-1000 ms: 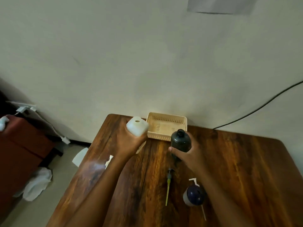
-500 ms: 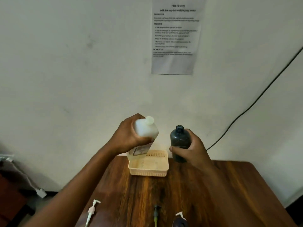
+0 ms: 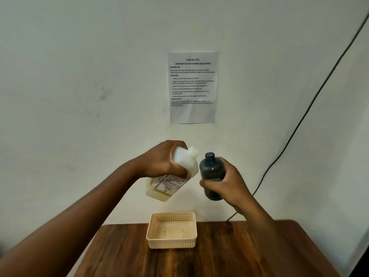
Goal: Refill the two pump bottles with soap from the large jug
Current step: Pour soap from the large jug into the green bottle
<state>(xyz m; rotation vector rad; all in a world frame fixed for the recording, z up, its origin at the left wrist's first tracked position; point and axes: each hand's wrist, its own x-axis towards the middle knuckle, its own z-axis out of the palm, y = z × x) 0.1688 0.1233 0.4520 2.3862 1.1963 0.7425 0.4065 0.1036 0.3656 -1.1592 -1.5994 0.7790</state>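
My left hand [image 3: 162, 161] grips the large white soap jug [image 3: 169, 186] by its upper body and holds it in the air, tilted to the right, its spout close beside the bottle's mouth. My right hand [image 3: 225, 184] grips a dark translucent pump bottle [image 3: 211, 168] around its lower half and holds it upright, its neck open with no pump on it. Both are raised well above the wooden table [image 3: 239, 254]. The second bottle and the pump heads are out of view.
A cream plastic basket [image 3: 171, 243] stands empty at the table's far edge, below the jug. A printed task sheet [image 3: 192, 87] hangs on the white wall behind. A black cable [image 3: 299, 120] runs down the wall at the right.
Both hands have risen higher with the jug and the bottle. The jug has tilted further to the right, toward the bottle's mouth. The view has lifted, so the pump heads and second bottle have left the frame.
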